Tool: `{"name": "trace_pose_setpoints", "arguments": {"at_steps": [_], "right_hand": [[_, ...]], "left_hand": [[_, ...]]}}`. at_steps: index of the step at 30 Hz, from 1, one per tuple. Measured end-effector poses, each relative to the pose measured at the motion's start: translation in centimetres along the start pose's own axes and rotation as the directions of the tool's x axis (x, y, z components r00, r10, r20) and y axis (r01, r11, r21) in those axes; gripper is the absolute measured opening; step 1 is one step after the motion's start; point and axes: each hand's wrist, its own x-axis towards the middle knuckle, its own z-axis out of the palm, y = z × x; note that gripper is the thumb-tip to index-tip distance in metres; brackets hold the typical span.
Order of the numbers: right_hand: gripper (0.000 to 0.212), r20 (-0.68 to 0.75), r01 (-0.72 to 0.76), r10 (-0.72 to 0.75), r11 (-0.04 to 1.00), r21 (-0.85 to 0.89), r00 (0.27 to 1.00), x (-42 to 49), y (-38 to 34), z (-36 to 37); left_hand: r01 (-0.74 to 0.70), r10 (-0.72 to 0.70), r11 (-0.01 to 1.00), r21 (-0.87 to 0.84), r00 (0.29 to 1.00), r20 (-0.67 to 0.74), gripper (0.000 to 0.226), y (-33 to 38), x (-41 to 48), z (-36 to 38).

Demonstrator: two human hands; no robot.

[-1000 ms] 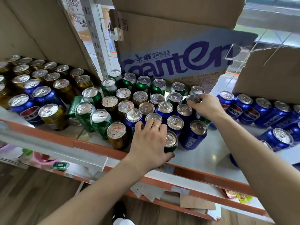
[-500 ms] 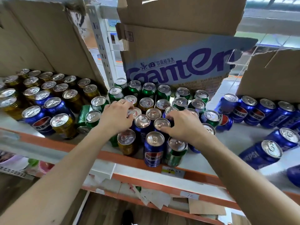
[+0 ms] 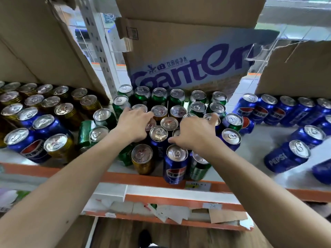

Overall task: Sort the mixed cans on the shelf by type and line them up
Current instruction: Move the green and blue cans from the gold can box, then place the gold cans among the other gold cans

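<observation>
Cans (image 3: pixel 158 134) of three colours stand mixed on the shelf (image 3: pixel 254 149). Over their tops the left hand (image 3: pixel 133 125) and right hand (image 3: pixel 196 134) lie, fingers (image 3: pixel 141 115) spread; whether any can is clamped I cannot tell. Best lift one type straight up.

1. A single camera, worn on the head, stood above and just before the shelf (image 3: pixel 254 145), facing forward and down onto it.
2. It sat near: both forearms reached in from the lower corners, and the left hand (image 3: pixel 133 122) and right hand (image 3: pixel 195 135) lay side by side over the cans (image 3: pixel 158 133) at mid-frame.
3. The wide lens bowed the shelf's orange rail (image 3: pixel 125 178) and leaned the boxes (image 3: pixel 179 51) inward at the top.
4. The lower edge took in the floor (image 3: pixel 116 233) and a shoe (image 3: pixel 145 237) straight below.
</observation>
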Motion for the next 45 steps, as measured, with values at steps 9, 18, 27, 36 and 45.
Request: {"name": "trace_pose_setpoints", "arguments": {"at_steps": [9, 18, 27, 36, 45], "right_hand": [[0.036, -0.127, 0.054, -0.036, 0.989, 0.14, 0.991, -0.4, 0.3, -2.1], [0.05, -0.319, 0.196, 0.092, 0.622, 0.758, 0.943, -2.6, 5.1, -7.5], [0.019, -0.268, 0.282, 0.285, -0.009, 0.959, 0.92, -4.2, 7.9, -8.5], [0.032, -0.157, 0.252, 0.393, -0.201, 0.947, 0.906, -7.0, 10.0, -6.9], [0.041, -0.117, 0.249, 0.58, -0.153, 0.956, 0.806, -12.0, 13.7, -5.2]], "left_hand": [[-0.111, -0.041, 0.831, -0.545, 0.965, -0.259, 0.052, -3.5, -1.3, -6.1], [-0.198, -0.203, -0.018, -0.98, 0.961, -0.19, 0.076, -3.3, -1.6, -9.5], [-0.134, -0.03, -0.427, -0.894, 0.991, -0.134, 0.047, 1.1, -0.3, -8.8], [-0.01, 0.155, -0.455, -0.89, 0.984, -0.09, 0.047, 5.3, 0.5, -8.8], [0.045, 0.34, -0.375, -0.926, 0.936, -0.092, 0.046, 12.7, 1.7, -8.8]]}}
